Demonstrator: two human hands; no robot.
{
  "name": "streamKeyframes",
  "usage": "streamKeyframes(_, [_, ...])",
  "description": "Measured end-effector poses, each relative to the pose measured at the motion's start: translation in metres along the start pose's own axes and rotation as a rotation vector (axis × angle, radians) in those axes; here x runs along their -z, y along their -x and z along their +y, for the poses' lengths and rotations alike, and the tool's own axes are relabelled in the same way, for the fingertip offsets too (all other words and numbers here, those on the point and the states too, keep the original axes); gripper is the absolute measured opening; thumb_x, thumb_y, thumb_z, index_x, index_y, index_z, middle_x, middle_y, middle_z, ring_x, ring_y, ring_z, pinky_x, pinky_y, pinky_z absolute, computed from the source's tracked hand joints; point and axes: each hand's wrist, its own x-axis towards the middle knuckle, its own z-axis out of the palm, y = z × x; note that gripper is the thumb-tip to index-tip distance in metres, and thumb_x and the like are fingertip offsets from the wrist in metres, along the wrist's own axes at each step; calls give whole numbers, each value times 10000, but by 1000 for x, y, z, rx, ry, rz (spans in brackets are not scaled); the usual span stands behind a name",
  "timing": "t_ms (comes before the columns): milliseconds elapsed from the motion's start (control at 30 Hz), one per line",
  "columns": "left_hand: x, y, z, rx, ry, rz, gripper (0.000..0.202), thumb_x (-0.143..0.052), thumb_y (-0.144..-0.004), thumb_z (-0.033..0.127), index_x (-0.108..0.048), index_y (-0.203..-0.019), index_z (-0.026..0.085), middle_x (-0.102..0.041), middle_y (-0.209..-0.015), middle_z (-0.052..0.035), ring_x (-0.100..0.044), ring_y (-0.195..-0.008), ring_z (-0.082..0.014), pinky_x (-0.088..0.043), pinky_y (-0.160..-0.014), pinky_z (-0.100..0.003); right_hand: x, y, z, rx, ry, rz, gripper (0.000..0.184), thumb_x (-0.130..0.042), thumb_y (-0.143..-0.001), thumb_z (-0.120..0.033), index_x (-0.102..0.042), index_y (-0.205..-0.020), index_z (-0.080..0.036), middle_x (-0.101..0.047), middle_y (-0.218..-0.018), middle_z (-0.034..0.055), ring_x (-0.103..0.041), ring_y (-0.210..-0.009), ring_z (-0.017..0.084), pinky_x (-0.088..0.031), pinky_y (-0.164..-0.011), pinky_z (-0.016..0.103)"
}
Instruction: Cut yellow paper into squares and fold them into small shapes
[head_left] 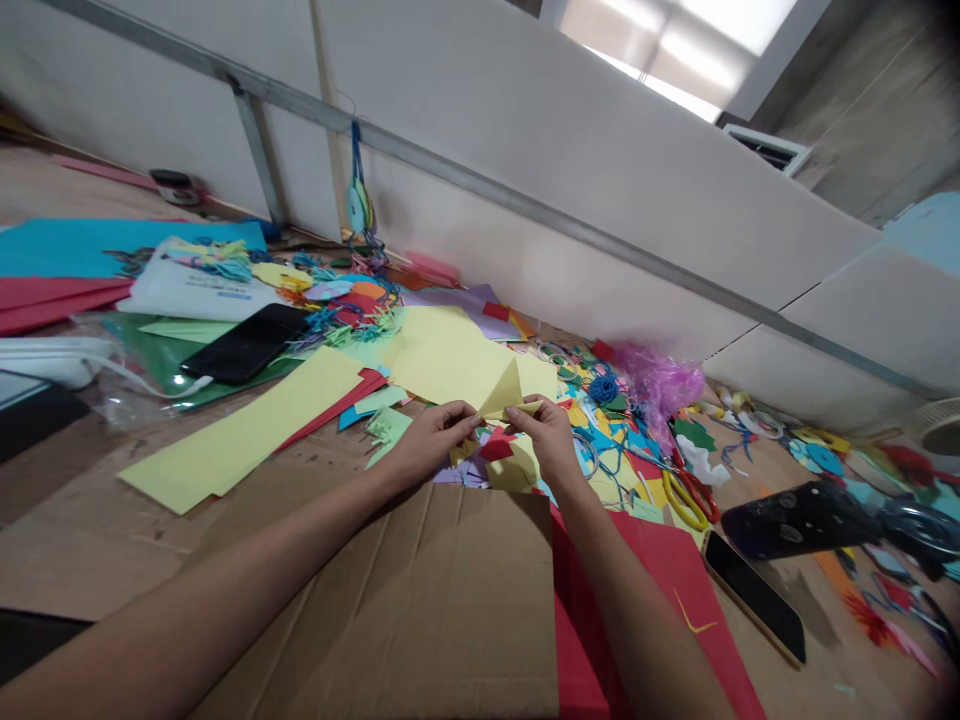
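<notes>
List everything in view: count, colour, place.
folded paper: one, yellow, centre
loose sheets: several, yellow, centre and left
large sheet: one, blue, left
other sheets: several, red, either side
cardboard: one, brown, bottom centre
phones: two, black, either side
scissors: at least one, yellow-red handles, right
bottle: one, dark, right
plastic: one, pink, back right
jar: one, dark lid, left
scraps: uncountable, mixed colours, around centre
left hand: one, bare, holding paper
right hand: one, bare, holding paper

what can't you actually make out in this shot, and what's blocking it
Head view: parts of the folded yellow paper, hidden by the left hand and right hand.
Head view: print on the white packet, too small and blurred.
Head view: the rest of the white object, cut off by the left edge.
Head view: the cardboard's near end, cut off by the bottom edge.
</notes>
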Motion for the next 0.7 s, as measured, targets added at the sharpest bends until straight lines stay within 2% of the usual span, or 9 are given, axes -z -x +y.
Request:
streamKeyframes(267, [0,-2,-5,71,85,6,329,-634,-801,513,-631,-737,191,-649,-695,-28,-561,-668,-171,-455,-612,-278,-1,1,-1,13,24,-26,273,-833,-669,-372,-624,-736,-208,-671,-598,-30,-641,-554,159,-485,-604,283])
streamKeyframes(400, [2,-3,-2,84,80,-43,343,-639,-791,530,-629,-733,193,-659,-703,-34,-573,-657,-168,-462,-611,-280,-1,2,-1,13,45,-44,252,-828,-671,-360,-639,-743,-210,-681,-590,-26,-641,-549,160,-483,-601,281])
streamKeyframes(567, [0,-3,-2,63,1,-28,389,-623,-799,561,-569,-674,197,-571,-615,4,-518,-586,-146,-391,-539,-257,-6,4,0,-2,34,-83,241,-839,-649,-348,-667,-746,-210,-699,-639,-18,-645,-569,161,-495,-596,282])
streamKeyframes(700, [-1,-3,-7,42,-21,0,376,-616,-812,536,-546,-665,197,-530,-596,20,-481,-579,-136,-359,-542,-255,-7,4,1,-10,26,-92,247,-852,-638,-350,-681,-743,-206,-698,-655,-15,-645,-580,154,-504,-607,282])
